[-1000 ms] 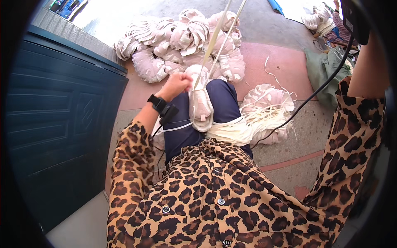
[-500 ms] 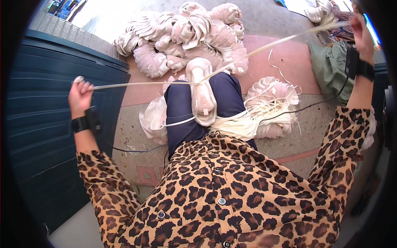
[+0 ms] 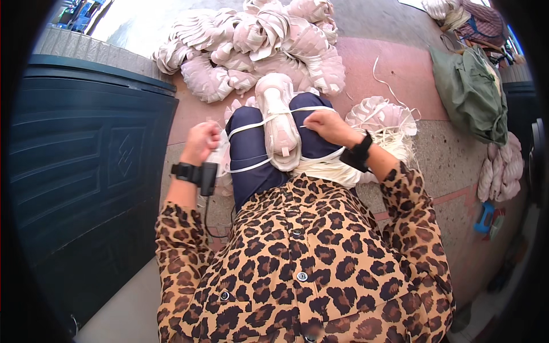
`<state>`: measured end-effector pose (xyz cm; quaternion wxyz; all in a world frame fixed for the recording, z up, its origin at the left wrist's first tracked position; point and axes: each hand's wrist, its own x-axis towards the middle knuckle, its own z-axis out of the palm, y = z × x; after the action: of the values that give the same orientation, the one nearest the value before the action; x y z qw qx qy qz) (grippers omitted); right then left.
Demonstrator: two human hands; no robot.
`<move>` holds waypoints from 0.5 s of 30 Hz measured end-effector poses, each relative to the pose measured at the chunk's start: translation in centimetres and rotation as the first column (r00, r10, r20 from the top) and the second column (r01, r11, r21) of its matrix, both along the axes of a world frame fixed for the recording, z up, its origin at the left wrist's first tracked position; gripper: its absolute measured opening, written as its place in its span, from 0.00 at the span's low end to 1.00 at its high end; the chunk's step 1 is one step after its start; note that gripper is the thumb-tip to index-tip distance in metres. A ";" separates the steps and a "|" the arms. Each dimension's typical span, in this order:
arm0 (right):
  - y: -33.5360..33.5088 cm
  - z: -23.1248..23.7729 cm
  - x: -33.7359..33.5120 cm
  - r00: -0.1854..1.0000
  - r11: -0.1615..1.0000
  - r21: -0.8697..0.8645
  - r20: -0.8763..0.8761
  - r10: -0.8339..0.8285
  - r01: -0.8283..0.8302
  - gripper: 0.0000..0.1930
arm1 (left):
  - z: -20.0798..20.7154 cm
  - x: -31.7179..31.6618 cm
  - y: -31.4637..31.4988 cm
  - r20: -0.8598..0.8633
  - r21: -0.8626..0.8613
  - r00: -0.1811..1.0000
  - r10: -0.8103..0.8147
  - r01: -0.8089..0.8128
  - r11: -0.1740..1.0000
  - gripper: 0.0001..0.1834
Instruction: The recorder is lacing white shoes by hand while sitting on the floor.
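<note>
Head view looks down on a seated person in a leopard-print shirt, with a pale pink bundle [image 3: 278, 123] of stacked flat pieces lying between the knees. White cord [image 3: 251, 124] wraps across the dark blue trousers [image 3: 251, 154] and over the bundle. Left hand [image 3: 201, 142] is clenched in a fist around the cord's end, just to the left of the knee; right hand [image 3: 325, 124] presses down on the cord where it crosses the right thigh, fingers curled over it, touching the bundle's side. Whether those fingers pinch the cord or only pin it cannot be told. Both wrists carry black bands.

Judging by this, the step is drawing the cord tight round the bundle. To do it well, the left fist should pull level and outward while the right hand keeps the crossing pinned, so the wrap sits at the bundle's middle and does not slide toward either end.

Beyond the hands lies a heap of finished bundles [image 3: 257, 40]; beside the right hand, loose cord strips [image 3: 383, 123]; far right, a green bag [image 3: 472, 94]; left of the left hand, a dark panelled door [image 3: 86, 171]
</note>
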<state>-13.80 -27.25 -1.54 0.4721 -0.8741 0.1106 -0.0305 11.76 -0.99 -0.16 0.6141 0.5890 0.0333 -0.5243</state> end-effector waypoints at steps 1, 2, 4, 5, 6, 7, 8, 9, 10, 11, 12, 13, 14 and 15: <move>0.8 -0.5 0.8 0.998 0.993 -0.110 0.050 -0.042 0.047 0.08 | -0.4 -2.8 -2.2 0.015 -0.024 0.997 -0.079 0.079 0.997 0.06; 1.4 -0.8 1.4 0.993 0.973 -0.221 0.106 -0.049 0.071 0.08 | -0.4 -5.1 -3.9 0.056 0.001 0.989 -0.140 0.140 0.990 0.08; 1.7 -1.4 2.4 0.990 0.969 -0.202 0.017 -0.139 0.140 0.09 | -0.5 -7.9 -6.5 0.285 0.164 0.919 -0.273 0.234 0.958 0.10; 1.7 -1.5 2.8 0.981 0.949 -0.261 -0.034 -0.190 0.174 0.09 | -0.4 -8.5 -7.4 0.459 0.264 0.827 -0.324 0.221 0.939 0.10; 1.8 -1.6 3.1 0.969 0.929 -0.318 -0.094 -0.229 0.188 0.09 | -0.3 -9.0 -7.9 0.582 0.359 0.705 -0.404 0.223 0.906 0.10; 1.9 -1.6 3.3 0.964 0.927 -0.328 -0.128 -0.234 0.182 0.09 | -0.3 -9.1 -8.4 0.604 0.339 0.699 -0.383 0.209 0.917 0.10; 2.0 -1.5 3.5 0.962 0.923 -0.331 -0.118 -0.244 0.194 0.09 | -0.4 -9.1 -8.7 0.915 0.281 0.242 -0.323 0.192 0.940 0.10; 2.1 -1.4 3.6 0.958 0.914 -0.356 -0.129 -0.256 0.196 0.09 | -0.3 -9.2 -8.8 0.939 0.261 -0.279 -0.199 0.203 0.944 0.10; 2.2 -1.3 3.8 0.952 0.906 -0.378 -0.152 -0.265 0.191 0.09 | -0.4 -9.2 -8.7 0.946 0.220 -0.284 -0.156 0.209 0.953 0.10; 2.2 -1.2 3.9 0.954 0.906 -0.375 -0.139 -0.267 0.198 0.09 | -0.4 -9.4 -8.5 0.953 0.295 0.007 -0.304 0.220 0.930 0.09; 2.3 -1.1 4.0 0.949 0.898 -0.401 -0.166 -0.268 0.183 0.08 | -0.4 -9.6 -8.1 0.869 0.339 0.279 -0.410 0.270 0.901 0.09; 2.3 -1.0 4.1 0.947 0.888 -0.428 -0.177 -0.267 0.170 0.08 | -0.3 -9.6 -7.8 0.855 0.362 0.292 -0.428 0.254 0.897 0.09; 2.3 -1.0 4.3 0.944 0.890 -0.424 -0.191 -0.269 0.168 0.08 | -0.2 -9.7 -7.3 0.809 0.392 0.375 -0.452 0.228 0.891 0.09; 2.4 -1.0 4.4 0.959 0.885 -0.449 -0.178 -0.221 0.121 0.07 | -0.2 -9.8 -7.0 0.763 0.418 0.446 -0.468 0.213 0.883 0.09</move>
<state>-9.45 -24.88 -2.56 0.2457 -0.9415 0.2307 0.0026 1.91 -8.01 -0.36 0.3484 0.8370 -0.3208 -0.2742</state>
